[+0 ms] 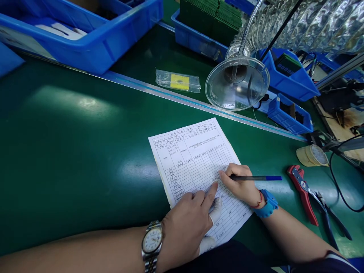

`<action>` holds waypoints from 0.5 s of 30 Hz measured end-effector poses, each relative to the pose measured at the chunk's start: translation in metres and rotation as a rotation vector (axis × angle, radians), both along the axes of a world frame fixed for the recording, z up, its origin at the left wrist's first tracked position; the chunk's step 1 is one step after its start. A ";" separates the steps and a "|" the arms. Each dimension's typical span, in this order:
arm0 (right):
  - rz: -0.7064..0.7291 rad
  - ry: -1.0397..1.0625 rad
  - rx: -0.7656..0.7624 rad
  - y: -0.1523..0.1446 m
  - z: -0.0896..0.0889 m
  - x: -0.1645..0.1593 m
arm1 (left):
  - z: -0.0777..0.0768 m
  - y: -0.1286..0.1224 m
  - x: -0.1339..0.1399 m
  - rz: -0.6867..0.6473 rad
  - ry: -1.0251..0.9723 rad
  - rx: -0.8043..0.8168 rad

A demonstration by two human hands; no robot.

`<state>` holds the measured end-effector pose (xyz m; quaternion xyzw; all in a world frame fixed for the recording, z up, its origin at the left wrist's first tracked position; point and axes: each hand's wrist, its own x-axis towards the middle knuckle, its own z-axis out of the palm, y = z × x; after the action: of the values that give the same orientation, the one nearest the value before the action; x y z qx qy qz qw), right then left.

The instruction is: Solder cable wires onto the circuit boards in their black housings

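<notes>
- Two hands: left hand (189,223), right hand (240,185)
- One pen (256,178)
- One printed form (196,170)
- One wristwatch (152,242)
- One blue wristband (267,204)
- Four blue bins in view, among them a large bin (93,45) and a small bin (287,117)
- One clear funnel hood (237,83)
- One plastic bag (178,80)
- One red-handled pliers (303,193)
- One tape roll (313,155)

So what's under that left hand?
The left hand presses flat on a printed form lying on the green table. The rows beneath the palm are hidden.
</notes>
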<state>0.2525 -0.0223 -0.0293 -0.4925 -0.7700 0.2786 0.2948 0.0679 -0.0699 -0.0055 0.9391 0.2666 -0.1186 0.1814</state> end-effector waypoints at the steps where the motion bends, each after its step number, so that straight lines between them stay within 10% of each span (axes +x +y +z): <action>1: -0.009 0.002 0.004 0.000 0.000 0.000 | 0.000 0.000 0.000 0.001 -0.002 0.003; 15: -0.035 0.056 -0.204 0.023 0.005 0.025 | 0.004 0.000 -0.001 0.030 -0.064 0.028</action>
<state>0.2779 0.0010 -0.0243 -0.5254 -0.7203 0.3641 0.2693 0.0668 -0.0697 -0.0011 0.9408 0.2763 -0.0820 0.1783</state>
